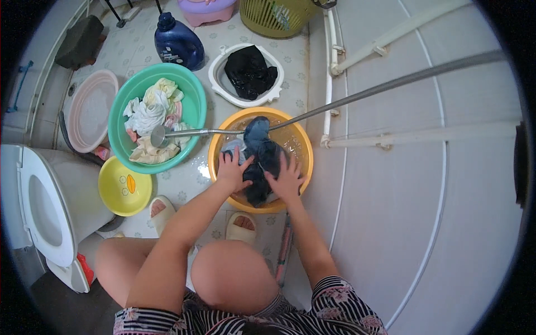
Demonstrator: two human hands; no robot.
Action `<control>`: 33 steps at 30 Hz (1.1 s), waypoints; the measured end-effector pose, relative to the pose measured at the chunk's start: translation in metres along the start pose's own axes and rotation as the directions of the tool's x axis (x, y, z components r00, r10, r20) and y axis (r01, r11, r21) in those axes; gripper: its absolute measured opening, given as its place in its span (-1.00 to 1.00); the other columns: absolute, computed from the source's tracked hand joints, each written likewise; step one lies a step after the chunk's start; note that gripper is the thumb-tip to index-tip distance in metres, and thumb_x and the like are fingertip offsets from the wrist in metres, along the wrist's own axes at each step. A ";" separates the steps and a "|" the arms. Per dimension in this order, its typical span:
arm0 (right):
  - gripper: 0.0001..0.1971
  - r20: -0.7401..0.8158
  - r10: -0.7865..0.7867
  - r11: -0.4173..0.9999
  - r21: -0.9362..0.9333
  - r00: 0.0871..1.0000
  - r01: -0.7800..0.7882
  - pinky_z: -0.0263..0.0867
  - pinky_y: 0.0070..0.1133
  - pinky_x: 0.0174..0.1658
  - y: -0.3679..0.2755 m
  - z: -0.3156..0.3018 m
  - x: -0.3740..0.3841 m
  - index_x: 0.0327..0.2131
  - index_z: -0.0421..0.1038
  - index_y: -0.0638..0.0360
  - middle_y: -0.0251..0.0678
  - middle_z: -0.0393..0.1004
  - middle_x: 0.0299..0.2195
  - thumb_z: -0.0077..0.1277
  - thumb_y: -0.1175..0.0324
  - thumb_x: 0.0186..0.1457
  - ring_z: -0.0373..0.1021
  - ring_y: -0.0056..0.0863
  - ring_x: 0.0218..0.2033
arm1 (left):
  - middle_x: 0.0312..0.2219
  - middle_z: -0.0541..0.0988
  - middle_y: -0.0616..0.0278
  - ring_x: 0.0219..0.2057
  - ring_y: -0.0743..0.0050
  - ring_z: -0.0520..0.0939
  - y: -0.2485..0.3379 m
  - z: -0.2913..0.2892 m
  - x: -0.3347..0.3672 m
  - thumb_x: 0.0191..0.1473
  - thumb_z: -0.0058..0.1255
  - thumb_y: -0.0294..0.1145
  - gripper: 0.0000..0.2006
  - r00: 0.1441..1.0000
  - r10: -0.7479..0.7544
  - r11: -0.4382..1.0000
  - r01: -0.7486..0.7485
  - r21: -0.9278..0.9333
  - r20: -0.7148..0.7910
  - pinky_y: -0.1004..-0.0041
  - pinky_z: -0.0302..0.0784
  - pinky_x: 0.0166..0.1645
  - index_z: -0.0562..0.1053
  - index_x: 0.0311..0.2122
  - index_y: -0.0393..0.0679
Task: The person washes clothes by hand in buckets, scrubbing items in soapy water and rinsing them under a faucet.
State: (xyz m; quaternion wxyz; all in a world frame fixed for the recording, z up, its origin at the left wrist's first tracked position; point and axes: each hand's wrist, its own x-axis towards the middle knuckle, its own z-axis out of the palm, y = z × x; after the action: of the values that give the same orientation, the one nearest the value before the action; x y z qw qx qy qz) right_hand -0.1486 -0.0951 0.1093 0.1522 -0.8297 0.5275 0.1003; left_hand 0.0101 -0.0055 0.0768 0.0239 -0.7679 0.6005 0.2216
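Dark wet clothes [258,151] lie bunched in an orange basin [216,190] that holds water. My left hand [233,170] rests on the left side of the clothes, its fingers spread, beside a pale grey-blue cloth [231,146]. On the right side of the bundle lies my right hand [286,177], fingers spread as well, near the basin's right rim. Both palms face down on the fabric. A shower head [160,136] on a metal hose [363,89] crosses over the basin's far part, and its head sits above the green basin.
A green basin [195,89] with light-coloured clothes stands to the left. Behind are a white basin [218,84] with black cloth, a blue detergent bottle [180,47] and an olive basket [276,17]. At left are a yellow basin [114,192], a pink basin [92,111] and a toilet [47,206].
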 end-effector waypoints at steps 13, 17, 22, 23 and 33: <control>-0.10 0.147 -0.082 0.995 0.060 0.986 0.074 -0.37 0.01 0.21 0.007 0.089 0.080 0.20 -0.04 0.27 -0.01 -0.20 0.26 -0.02 -0.14 -0.09 -0.21 -0.05 0.26 | 0.14 0.23 0.27 0.23 0.15 0.07 -0.002 0.074 0.058 -0.01 -0.07 -0.02 -0.44 0.936 -0.135 0.991 0.121 0.066 0.324 -0.26 -0.36 0.20 0.24 0.14 0.13; -0.24 0.115 -0.024 1.000 -0.011 0.993 0.026 -0.30 -0.01 0.21 0.032 0.079 0.089 0.12 0.16 0.24 0.01 -0.10 0.23 -0.01 -0.07 -0.09 -0.14 0.00 0.24 | 0.00 0.42 0.23 0.07 0.17 0.37 0.008 0.035 0.069 -0.01 -0.04 -0.09 -0.61 0.961 -0.146 0.971 0.185 -0.149 0.236 -0.02 0.17 0.14 0.45 -0.06 0.06; -0.56 0.545 -0.244 0.957 0.270 0.802 0.107 0.19 -0.26 0.04 -0.044 -0.033 0.066 -0.08 0.37 0.14 -0.04 0.42 -0.11 -0.07 0.09 0.00 0.32 -0.07 -0.06 | -0.09 0.47 0.11 -0.05 0.06 0.46 -0.017 -0.004 0.059 -0.06 0.04 -0.13 -0.65 0.954 0.004 0.994 0.030 -0.107 0.300 0.16 0.33 0.02 0.49 -0.14 0.03; -0.64 0.430 -0.279 0.912 0.397 0.859 0.098 0.24 -0.31 -0.04 -0.057 -0.053 0.069 -0.18 0.38 0.17 -0.08 0.43 -0.16 -0.08 0.15 0.01 0.34 -0.09 -0.11 | -0.08 0.45 0.07 -0.05 0.04 0.44 -0.019 -0.016 0.058 -0.10 0.09 -0.17 -0.61 0.941 -0.038 0.966 0.120 -0.228 0.337 0.16 0.33 0.01 0.46 -0.11 0.02; -0.68 -0.204 -0.323 0.925 0.137 0.924 0.353 0.26 -0.34 -0.04 -0.098 -0.018 0.256 -0.19 0.42 0.03 -0.12 0.36 -0.14 0.09 0.28 -0.10 0.28 -0.15 -0.08 | 0.20 0.10 0.20 0.21 -0.08 0.06 0.014 0.021 0.061 -0.28 0.23 -0.09 -0.26 0.954 0.291 0.947 -0.297 -0.125 -0.066 -0.09 -0.06 0.23 0.28 0.10 0.02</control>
State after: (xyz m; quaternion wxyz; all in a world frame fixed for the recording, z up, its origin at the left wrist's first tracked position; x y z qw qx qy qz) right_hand 0.0487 -0.2792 0.0564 0.1905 -0.8978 0.3942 -0.0477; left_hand 0.0016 -0.0587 0.0384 -0.0749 -0.6746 0.6925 0.2444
